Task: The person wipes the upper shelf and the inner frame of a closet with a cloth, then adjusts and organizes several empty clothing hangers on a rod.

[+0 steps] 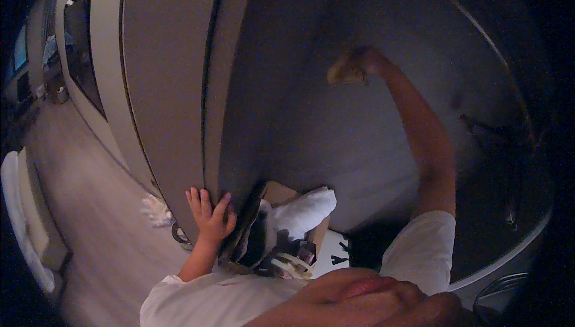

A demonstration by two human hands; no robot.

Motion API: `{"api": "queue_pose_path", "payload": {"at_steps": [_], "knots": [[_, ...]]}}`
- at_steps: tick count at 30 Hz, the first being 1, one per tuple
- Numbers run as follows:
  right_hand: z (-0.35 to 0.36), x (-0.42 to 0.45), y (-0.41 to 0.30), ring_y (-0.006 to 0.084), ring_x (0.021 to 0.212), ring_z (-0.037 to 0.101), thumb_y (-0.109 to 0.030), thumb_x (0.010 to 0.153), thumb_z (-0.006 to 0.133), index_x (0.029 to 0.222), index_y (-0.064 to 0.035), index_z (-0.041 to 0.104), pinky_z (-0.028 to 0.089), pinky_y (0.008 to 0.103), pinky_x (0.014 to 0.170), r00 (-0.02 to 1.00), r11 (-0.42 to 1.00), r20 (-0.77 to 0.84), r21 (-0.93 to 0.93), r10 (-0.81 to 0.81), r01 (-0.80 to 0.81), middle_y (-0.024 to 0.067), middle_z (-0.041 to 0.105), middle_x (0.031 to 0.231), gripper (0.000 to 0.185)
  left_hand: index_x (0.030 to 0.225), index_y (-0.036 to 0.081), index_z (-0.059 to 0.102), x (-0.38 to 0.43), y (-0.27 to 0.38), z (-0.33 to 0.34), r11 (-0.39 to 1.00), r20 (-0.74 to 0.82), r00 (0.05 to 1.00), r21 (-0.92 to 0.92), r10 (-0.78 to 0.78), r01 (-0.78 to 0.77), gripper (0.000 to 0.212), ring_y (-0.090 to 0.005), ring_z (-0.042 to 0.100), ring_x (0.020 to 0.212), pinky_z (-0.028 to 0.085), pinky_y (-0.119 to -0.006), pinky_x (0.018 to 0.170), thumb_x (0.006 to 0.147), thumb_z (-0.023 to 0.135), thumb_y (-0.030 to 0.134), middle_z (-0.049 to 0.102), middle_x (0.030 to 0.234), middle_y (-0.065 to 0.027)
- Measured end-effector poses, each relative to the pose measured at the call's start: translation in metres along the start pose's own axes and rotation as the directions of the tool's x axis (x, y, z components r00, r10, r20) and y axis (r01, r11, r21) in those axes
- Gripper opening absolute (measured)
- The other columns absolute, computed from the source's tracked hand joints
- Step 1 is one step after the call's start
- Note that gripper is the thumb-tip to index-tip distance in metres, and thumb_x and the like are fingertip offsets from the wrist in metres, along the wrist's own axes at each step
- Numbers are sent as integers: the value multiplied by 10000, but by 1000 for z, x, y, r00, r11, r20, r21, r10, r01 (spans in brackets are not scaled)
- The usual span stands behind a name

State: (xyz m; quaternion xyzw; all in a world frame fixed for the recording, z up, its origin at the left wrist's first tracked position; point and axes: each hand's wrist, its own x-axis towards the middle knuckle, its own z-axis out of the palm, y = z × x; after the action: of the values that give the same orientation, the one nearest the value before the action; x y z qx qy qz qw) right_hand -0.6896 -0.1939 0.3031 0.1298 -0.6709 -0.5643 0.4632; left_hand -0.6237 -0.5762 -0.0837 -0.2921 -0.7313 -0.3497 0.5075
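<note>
My left hand (209, 217) rests with fingers spread on the edge of a light upright panel (168, 80). It holds nothing. My right arm reaches up and across a broad, dim grey surface (305, 125). In my right hand (370, 59) is a yellowish cloth or sponge (343, 71); both are blurred, and the dimness hides the fingers' exact hold. The yellowish thing lies at or close to the grey surface. Between my arms, low down, a cardboard box (280, 193) holds a white cloth (305, 212), dark items and a pale looped strap (292, 266).
Beside the box is a white object with black parts (332, 250). A fluffy pale item (156, 211) and a round, ring-like object (180, 235) lie by the panel's foot. At left, a wooden floor (99, 201) runs past a pale padded piece (38, 219). A curved rim (503, 273) bounds the dark area at right.
</note>
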Motion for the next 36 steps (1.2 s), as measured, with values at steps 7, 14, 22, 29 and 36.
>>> {"api": "queue_pose_path", "payload": {"at_steps": [7, 14, 22, 29, 36], "knots": [[25, -18, 64, 334, 1072, 484, -197, 776, 472, 1182, -61, 498, 364, 476, 943, 955, 956, -42, 33, 293, -292, 170, 531, 1144, 429, 1020, 166, 629, -6, -1, -4, 999, -6, 999, 14, -32, 32, 340, -478, 192, 1274, 184, -616, 999, 683, 596, 200, 179, 1432, -180], [87, 40, 129, 333, 1080, 478, -195, 775, 470, 1183, -62, 497, 356, 473, 949, 841, 853, -149, 39, 520, -520, 168, 529, 1150, 431, 1018, 175, 614, -34, -9, -3, 998, 6, 998, 24, -65, 65, 355, -521, 163, 1262, 171, -606, 1005, 666, 614, 224, 156, 1431, -202], [151, 95, 112, 331, 1089, 472, -191, 772, 468, 1185, -63, 497, 348, 470, 956, 758, 776, -167, 95, 630, -624, 165, 526, 1158, 433, 971, 166, 606, -102, -1, -12, 693, 280, 693, -115, -665, 711, 384, -533, 143, 1259, 184, -554, 1015, 599, 699, 181, 113, 1421, -236], [150, 106, 106, 329, 1098, 466, -189, 771, 466, 1186, -64, 496, 340, 467, 962, 736, 762, -197, 150, 648, -630, 162, 523, 1164, 435, 991, 134, 554, -175, -60, -23, 717, 470, 782, -365, -409, 594, 305, -399, 341, 1189, 341, -486, 940, 703, 635, 71, 254, 1344, -230], [125, 43, 120, 328, 1106, 460, -186, 769, 464, 1188, -65, 495, 333, 465, 969, 757, 785, -208, 162, 620, -598, 160, 521, 1171, 437, 1134, 153, 449, -89, -30, -20, 950, -20, 957, -131, -290, 285, 366, -367, 365, 1169, 364, -469, 922, 793, 549, 66, 253, 1345, -210]]}}
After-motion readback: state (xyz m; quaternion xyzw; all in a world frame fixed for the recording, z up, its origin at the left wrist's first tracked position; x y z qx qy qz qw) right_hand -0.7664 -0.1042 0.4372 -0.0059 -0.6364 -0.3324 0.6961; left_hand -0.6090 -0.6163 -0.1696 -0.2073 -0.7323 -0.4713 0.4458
